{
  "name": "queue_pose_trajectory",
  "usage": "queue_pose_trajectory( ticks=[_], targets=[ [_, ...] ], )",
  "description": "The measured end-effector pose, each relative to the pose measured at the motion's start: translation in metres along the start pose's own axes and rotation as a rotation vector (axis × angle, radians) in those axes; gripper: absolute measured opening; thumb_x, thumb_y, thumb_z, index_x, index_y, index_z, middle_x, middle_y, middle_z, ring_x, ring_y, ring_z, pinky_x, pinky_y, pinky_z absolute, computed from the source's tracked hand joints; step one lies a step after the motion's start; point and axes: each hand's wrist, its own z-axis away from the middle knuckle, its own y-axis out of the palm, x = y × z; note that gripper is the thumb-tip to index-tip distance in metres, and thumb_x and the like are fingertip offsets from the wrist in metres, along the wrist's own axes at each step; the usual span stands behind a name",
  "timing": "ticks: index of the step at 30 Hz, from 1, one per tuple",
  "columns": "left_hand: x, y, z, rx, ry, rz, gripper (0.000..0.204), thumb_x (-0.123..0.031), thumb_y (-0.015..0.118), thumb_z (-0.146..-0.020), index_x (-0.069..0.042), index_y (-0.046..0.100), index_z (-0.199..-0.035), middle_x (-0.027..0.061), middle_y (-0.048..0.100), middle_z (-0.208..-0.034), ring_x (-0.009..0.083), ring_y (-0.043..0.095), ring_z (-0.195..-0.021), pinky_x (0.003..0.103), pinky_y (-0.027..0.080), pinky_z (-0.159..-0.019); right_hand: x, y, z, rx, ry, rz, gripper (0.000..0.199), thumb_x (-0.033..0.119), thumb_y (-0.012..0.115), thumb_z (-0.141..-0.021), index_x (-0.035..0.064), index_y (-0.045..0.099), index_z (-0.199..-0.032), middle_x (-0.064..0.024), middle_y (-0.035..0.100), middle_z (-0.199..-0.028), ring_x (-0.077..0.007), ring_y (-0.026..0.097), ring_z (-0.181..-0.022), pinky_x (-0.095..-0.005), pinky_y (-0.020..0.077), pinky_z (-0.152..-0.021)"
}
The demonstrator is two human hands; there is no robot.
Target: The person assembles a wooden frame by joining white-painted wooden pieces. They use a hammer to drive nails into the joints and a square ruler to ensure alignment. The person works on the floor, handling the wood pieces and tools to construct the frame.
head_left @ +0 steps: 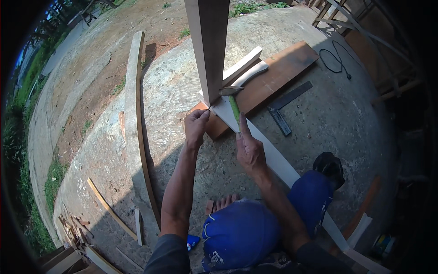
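Observation:
My right hand (252, 153) grips a hammer by its green handle (234, 108), index finger stretched along it. The metal hammer head (231, 91) is beside the foot of an upright wooden post (208, 50). At the post's lower corner my left hand (197, 124) pinches a small, thin, dark nail (209, 108), most of it hidden by the fingers. A long pale board (269, 148) runs from the post's foot toward my knee. Under this joint lies a thick reddish-brown plank (278, 73), with pale shaped wood pieces (248, 68) on it.
A try square (280, 119) lies on the concrete right of the plank. Farther right is a black cable (338, 61). A long curved timber (135, 100) stretches along the left, and wood scraps (73, 230) are piled lower left. My blue-clad knees (242, 233) are close below.

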Motion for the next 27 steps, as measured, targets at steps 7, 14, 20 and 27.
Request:
queue_pose_trajectory(
  ticks=[7, 14, 20, 27],
  targets=[
    [0.002, 0.016, 0.007, -0.146, 0.287, -0.321, 0.015, -0.013, 0.069, -0.091, -0.002, 0.076, -0.098, 0.0096, 0.073, -0.088, 0.0173, 0.067, -0.078, 0.032, 0.052, -0.073, -0.006, -0.001, 0.003, 0.052, 0.102, -0.044, 0.061, 0.012, 0.048, -0.104, 0.0103, 0.024, -0.160, -0.0320, 0.061, -0.127, -0.0486, 0.063, -0.109, -0.0472, 0.0558, -0.084],
    [-0.002, 0.007, 0.008, -0.083, 0.365, -0.418, 0.014, -0.013, 0.068, -0.091, -0.005, 0.076, -0.099, 0.0102, 0.071, -0.091, 0.0242, 0.069, -0.084, 0.035, 0.052, -0.076, -0.015, 0.002, 0.010, 0.054, 0.137, -0.031, 0.060, 0.013, 0.047, -0.104, 0.0102, 0.025, -0.159, -0.0315, 0.064, -0.117, -0.0493, 0.065, -0.102, -0.0496, 0.0551, -0.080],
    [-0.009, 0.001, 0.007, -0.034, 0.419, -0.542, 0.013, -0.014, 0.066, -0.091, -0.006, 0.074, -0.098, 0.0109, 0.069, -0.092, 0.0300, 0.068, -0.086, 0.038, 0.052, -0.076, -0.016, 0.006, 0.005, 0.104, 0.108, 0.022, 0.061, 0.011, 0.049, -0.102, 0.0097, 0.026, -0.159, -0.0323, 0.066, -0.107, -0.0477, 0.068, -0.096, -0.0491, 0.0556, -0.076],
    [-0.009, 0.001, 0.008, -0.039, 0.412, -0.524, 0.014, -0.017, 0.066, -0.091, -0.007, 0.074, -0.097, 0.0105, 0.069, -0.092, 0.0313, 0.068, -0.087, 0.039, 0.052, -0.076, 0.004, -0.001, 0.002, -0.209, -0.178, 0.033, 0.063, 0.007, 0.050, -0.102, 0.0101, 0.026, -0.159, -0.0321, 0.067, -0.099, -0.0416, 0.072, -0.092, -0.0470, 0.0565, -0.069]
  ],
)
